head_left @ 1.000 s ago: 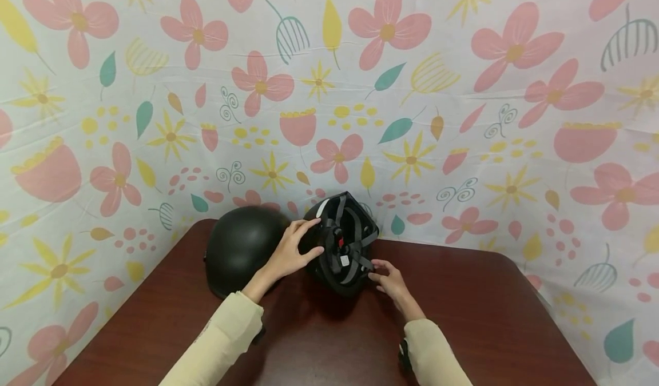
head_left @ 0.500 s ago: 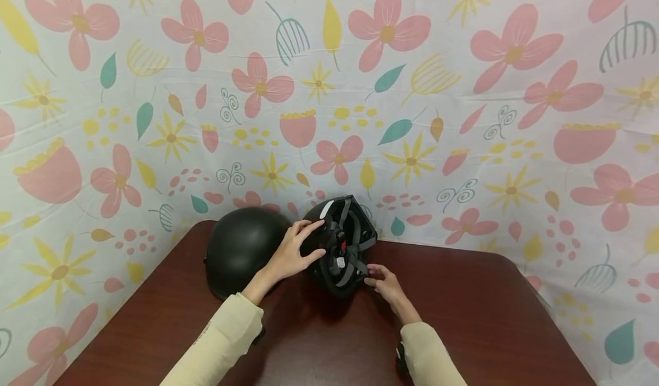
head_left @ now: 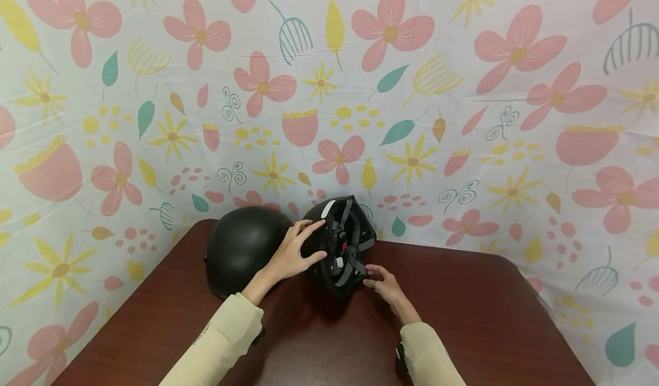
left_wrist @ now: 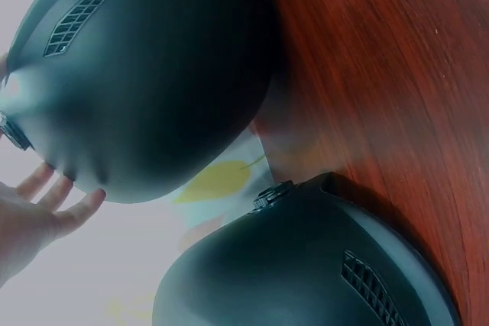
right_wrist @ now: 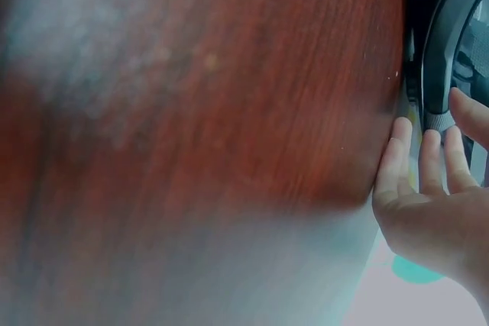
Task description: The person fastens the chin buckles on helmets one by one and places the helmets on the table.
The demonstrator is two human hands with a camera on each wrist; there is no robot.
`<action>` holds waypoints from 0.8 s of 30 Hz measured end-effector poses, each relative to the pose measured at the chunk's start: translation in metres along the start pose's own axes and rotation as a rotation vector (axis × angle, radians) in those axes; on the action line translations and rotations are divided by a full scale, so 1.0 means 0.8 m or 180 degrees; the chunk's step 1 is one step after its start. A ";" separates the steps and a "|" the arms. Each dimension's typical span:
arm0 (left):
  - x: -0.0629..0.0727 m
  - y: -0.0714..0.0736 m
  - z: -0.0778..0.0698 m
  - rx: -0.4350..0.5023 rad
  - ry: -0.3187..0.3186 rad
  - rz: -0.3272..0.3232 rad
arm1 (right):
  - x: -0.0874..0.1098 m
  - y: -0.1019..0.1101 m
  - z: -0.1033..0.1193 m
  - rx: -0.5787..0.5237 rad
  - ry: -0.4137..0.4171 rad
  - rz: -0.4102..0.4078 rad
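Note:
A black helmet point(head_left: 346, 260) stands tilted on its edge in the head view, its hollow side towards the right. Grey straps, a red buckle part and a white label show inside. My left hand point(head_left: 294, 254) rests on its side with thumb and fingers spread; in the left wrist view the fingertips touch the smooth shell point(left_wrist: 168, 89). At the lower right rim, my right hand point(head_left: 387, 287) pinches the helmet's edge. The right wrist view has its thumb and fingers at a ribbed piece point(right_wrist: 439, 121) on the rim point(right_wrist: 443, 43).
A second black helmet point(head_left: 244, 249) lies dome up just left of the first, behind my left forearm. Both are on a dark red-brown wooden table point(head_left: 463, 311). A flowered cloth point(head_left: 329, 88) hangs directly behind the table's back edge.
The tilted helmet has turned slightly and its lower rim has shifted a little. My right hand has moved slightly left and down with it. The left hand has barely moved.

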State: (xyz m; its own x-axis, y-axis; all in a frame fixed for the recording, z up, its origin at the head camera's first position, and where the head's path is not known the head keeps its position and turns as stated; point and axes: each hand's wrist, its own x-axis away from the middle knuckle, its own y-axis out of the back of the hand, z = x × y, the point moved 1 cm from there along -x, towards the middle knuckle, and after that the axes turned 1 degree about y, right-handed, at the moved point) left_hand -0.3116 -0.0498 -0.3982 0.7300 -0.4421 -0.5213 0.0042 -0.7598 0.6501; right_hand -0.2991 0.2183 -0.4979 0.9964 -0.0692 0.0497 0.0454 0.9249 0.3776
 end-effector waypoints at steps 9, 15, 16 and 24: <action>0.002 0.002 0.000 0.0005 0.0002 0.0054 | 0.001 0.001 0.001 0.0063 -0.0038 0.0100; 0.005 0.002 0.003 0.0035 0.0071 0.0046 | 0.002 0.001 0.003 0.0088 0.0005 0.0156; 0.005 0.002 0.003 0.0051 0.0088 0.0040 | 0.002 0.000 0.003 0.0087 0.0008 0.0171; 0.007 0.005 0.006 0.0104 0.0122 -0.0048 | 0.005 -0.001 0.006 0.0087 0.0055 0.0334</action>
State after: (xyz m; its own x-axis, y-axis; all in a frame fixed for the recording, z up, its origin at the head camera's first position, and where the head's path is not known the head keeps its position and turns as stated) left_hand -0.3110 -0.0575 -0.4015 0.7555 -0.4123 -0.5091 -0.0064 -0.7817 0.6236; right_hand -0.2958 0.2157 -0.4933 0.9966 0.0340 0.0745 -0.0609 0.9161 0.3964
